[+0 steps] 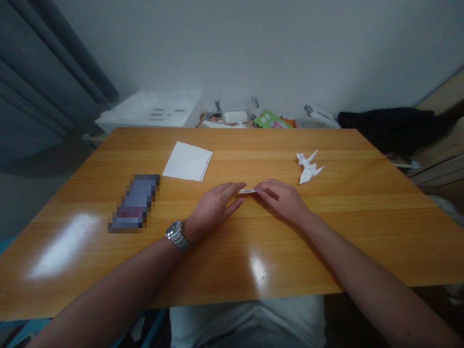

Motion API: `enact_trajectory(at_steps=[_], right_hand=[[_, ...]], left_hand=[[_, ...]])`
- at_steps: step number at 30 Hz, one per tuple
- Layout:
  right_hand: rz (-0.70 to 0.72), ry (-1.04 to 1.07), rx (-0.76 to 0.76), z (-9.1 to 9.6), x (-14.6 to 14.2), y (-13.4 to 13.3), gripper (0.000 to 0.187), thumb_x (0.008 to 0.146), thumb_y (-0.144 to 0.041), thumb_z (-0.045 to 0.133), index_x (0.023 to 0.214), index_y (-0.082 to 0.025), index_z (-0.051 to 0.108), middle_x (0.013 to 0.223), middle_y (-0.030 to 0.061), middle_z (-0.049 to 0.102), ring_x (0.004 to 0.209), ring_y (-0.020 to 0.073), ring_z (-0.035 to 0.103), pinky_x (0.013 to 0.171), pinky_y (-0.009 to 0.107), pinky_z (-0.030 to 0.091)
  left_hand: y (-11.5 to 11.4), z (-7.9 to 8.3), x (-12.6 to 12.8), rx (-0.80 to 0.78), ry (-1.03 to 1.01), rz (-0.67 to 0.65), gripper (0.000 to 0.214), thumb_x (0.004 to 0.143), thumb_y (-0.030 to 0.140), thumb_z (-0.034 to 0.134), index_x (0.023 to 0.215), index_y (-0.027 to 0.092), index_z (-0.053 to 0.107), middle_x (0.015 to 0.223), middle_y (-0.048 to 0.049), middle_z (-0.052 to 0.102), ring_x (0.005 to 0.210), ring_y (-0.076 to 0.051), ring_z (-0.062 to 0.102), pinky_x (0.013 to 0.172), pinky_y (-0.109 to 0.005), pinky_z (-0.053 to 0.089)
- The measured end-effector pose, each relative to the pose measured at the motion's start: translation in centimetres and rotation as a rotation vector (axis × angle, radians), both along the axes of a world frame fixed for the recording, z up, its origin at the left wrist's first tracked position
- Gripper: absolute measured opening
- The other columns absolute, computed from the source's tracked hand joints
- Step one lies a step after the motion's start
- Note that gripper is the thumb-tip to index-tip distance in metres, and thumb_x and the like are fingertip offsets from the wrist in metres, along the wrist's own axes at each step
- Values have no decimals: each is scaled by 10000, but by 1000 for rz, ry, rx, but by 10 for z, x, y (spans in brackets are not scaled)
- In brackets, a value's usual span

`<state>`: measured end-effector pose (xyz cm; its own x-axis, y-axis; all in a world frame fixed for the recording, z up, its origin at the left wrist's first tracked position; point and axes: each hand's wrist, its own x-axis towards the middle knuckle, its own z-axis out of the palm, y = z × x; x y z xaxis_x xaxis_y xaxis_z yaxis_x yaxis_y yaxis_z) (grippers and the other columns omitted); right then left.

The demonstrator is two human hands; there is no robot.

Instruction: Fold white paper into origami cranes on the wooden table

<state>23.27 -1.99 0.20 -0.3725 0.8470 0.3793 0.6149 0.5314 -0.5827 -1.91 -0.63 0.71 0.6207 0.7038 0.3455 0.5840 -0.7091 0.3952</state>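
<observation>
On the wooden table, my left hand and my right hand meet at a small folded piece of white paper lying flat between them. Both hands pinch or press its ends with fingers held together. A metal watch is on my left wrist. A finished white paper crane lies to the right, beyond my right hand. A flat white sheet with a perforated edge lies to the left, beyond my left hand.
A blurred-out dark rectangular object lies left of my left hand. Behind the table's far edge are a white tray-like box, small clutter with a green packet, and dark cloth at the right.
</observation>
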Motion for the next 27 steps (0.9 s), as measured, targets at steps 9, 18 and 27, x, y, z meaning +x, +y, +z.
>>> enact_trajectory(at_steps=[9, 18, 27], right_hand=[[-236, 276, -146, -14, 3, 6, 308, 955, -491, 586, 1012, -219, 718, 918, 53, 764, 820, 225, 711, 749, 356, 580], [-249, 95, -172, -16, 2, 8, 170, 929, -323, 611, 984, -213, 729, 892, 43, 768, 802, 219, 704, 741, 331, 525], [-178, -6, -87, -15, 2, 9, 178, 940, -271, 617, 1036, -193, 745, 912, 74, 708, 818, 220, 648, 745, 343, 492]], left_hand=[[-2, 6, 2, 69, -65, 51, 444, 1019, 324, 535, 1433, 179, 466, 1385, -131, 561, 1288, -255, 548, 1123, -428, 467], [-4, -2, 4, 82, 159, -160, 458, 1042, 415, 492, 1463, 236, 516, 1459, -113, 536, 1323, -274, 506, 1147, -468, 418], [-6, -6, 4, 77, 250, -192, 469, 1045, 451, 459, 1450, 227, 537, 1459, -131, 531, 1318, -288, 500, 1162, -494, 379]])
